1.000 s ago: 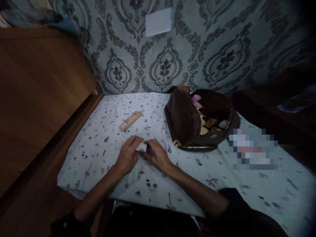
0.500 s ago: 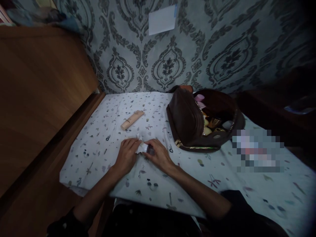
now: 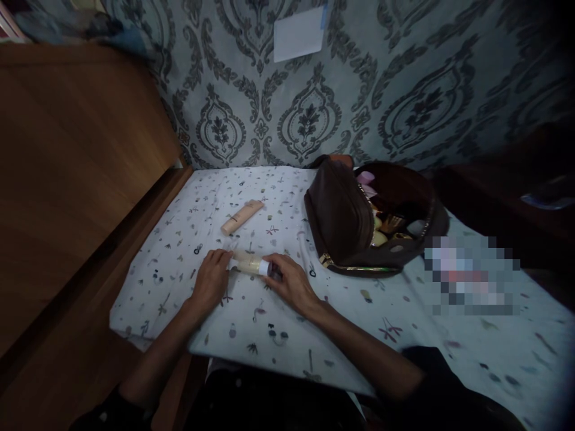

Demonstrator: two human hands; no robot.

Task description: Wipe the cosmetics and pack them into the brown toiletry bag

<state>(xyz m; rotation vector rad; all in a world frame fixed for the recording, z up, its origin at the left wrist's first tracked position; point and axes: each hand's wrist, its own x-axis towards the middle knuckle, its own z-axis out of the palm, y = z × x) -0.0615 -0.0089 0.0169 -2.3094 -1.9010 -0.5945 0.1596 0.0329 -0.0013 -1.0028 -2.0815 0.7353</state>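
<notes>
My right hand (image 3: pixel 290 280) is closed around the dark cap end of a small cosmetic bottle (image 3: pixel 248 264). This bottle has a pale yellowish body and a white collar, and it lies sideways just above the cloth. At its far left end my left hand (image 3: pixel 212 276) is closed, fingers curled, on what looks like a thin white tissue (image 3: pixel 232 262), blurred and mostly hidden. Beyond the hands a peach-coloured tube (image 3: pixel 242 217) rests on the patterned white cloth (image 3: pixel 179 287).
An open brown cosmetic bag (image 3: pixel 341 221) with several containers inside stands on the right. Beside it lies a pixelated item (image 3: pixel 471 275). A slim clear tube (image 3: pixel 305 251) is left of the bag. Wooden furniture (image 3: pixel 81 149) borders the left; a patterned wall (image 3: pixel 256 131) rises behind.
My left hand has slid left, away from my right hand, with the white tissue. The yellowish bottle body now shows between them. My right hand has stayed almost in place.
</notes>
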